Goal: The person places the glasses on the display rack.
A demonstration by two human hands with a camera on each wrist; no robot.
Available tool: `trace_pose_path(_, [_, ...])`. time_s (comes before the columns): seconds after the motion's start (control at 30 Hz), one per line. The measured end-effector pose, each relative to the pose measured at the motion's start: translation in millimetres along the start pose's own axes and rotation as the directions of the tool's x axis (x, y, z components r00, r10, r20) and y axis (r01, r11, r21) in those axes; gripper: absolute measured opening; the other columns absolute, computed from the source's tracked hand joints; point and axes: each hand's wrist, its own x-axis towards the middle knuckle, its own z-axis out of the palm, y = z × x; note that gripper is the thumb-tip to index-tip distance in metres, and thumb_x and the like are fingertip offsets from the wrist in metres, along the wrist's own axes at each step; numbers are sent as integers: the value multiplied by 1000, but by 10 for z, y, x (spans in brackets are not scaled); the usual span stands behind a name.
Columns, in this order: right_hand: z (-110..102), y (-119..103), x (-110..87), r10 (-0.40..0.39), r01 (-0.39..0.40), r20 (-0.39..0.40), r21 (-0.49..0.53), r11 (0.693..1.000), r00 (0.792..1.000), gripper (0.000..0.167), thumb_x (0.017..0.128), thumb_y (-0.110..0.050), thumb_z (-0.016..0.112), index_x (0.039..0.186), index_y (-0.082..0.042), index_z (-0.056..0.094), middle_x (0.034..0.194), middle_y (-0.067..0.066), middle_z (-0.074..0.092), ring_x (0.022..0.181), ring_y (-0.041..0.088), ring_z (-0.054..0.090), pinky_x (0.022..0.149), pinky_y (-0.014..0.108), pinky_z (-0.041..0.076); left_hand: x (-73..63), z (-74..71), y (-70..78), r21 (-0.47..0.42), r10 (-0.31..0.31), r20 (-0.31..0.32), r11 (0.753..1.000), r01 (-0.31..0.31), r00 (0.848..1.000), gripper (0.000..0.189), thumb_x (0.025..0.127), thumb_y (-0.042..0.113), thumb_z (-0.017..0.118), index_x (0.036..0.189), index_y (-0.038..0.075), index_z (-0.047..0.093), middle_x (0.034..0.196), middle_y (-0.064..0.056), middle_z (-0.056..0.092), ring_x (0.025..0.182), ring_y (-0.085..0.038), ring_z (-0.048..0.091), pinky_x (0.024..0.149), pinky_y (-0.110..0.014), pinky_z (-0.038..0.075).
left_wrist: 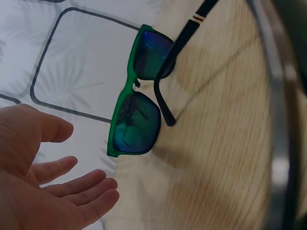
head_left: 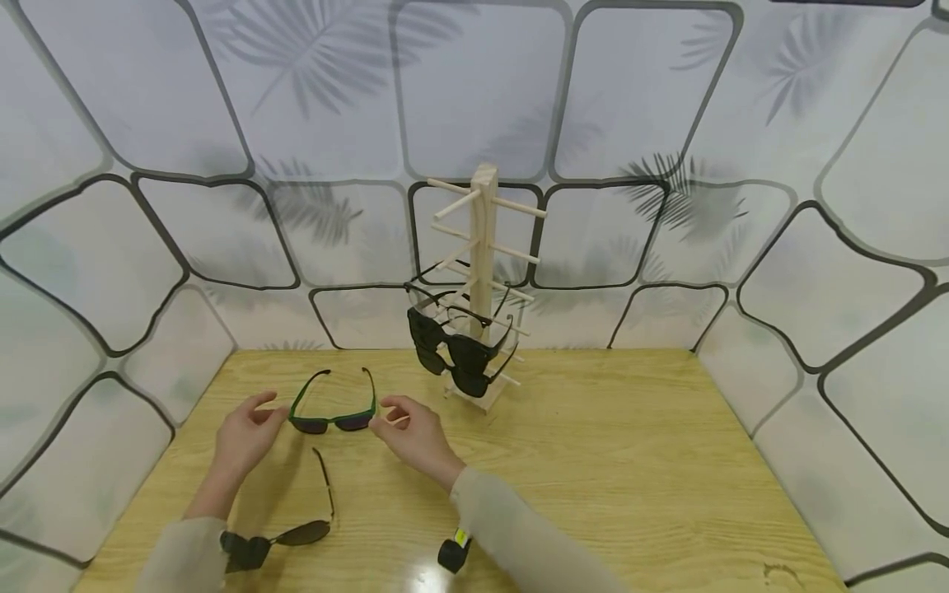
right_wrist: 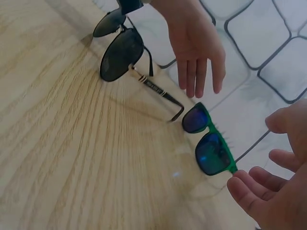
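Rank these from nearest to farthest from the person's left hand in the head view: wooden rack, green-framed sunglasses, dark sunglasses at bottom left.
1. Green-framed sunglasses: just right of the left hand.
2. Dark sunglasses: below the hand, toward the viewer.
3. Wooden rack: well to the right, farther back.

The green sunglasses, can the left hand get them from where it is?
Probably yes: the left hand is close beside the green sunglasses, and the left wrist view shows nothing in the gap between them.
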Motion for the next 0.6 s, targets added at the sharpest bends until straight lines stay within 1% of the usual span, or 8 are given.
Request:
trace_pose_path(0.13, [45, 72, 52, 16, -16, -3, -16, 1000, 1000, 48, 104, -38, 68, 142, -10, 64, 120, 8, 69, 104, 20, 69, 82, 34, 60, 32, 7, -43, 10, -7, 13, 1000, 7, 1000, 66, 111, 39, 50, 158, -6, 38, 143, -36, 58, 125, -55, 60, 93, -58, 58])
trace_pose_path(0.33, [112, 150, 127, 33, -32, 3, -29, 999, 999, 50, 105, -37, 67, 145, -8, 61, 126, 15, 67, 109, 26, 69, 85, 39, 60, 72, 6, -104, 45, 2, 60, 999, -4, 998, 67, 112, 38, 48, 159, -8, 34, 143, -37, 57, 127, -57, 58, 98, -63, 55])
trace_pose_path(0.47, [149, 181, 159, 51, -51, 22, -34, 998, 998, 53, 106, -37, 65, 148, -7, 58, 132, 18, 65, 114, 30, 68, 89, 44, 60, 90, 17, -112, 62, 9, 85, 998, -15, 996, 67, 112, 38, 48, 160, -7, 34, 143, -38, 57, 128, -57, 58, 98, -64, 55])
trace_pose_path(0.6, [191, 207, 183, 68, -67, 31, -37, 997, 997, 53, 106, -37, 66, 150, -9, 56, 135, 17, 64, 118, 31, 67, 93, 46, 59, 95, 47, -104, 79, 31, 111, 996, -40, 993, 64, 113, 36, 49, 160, -5, 36, 143, -37, 57, 128, -57, 58, 97, -64, 54])
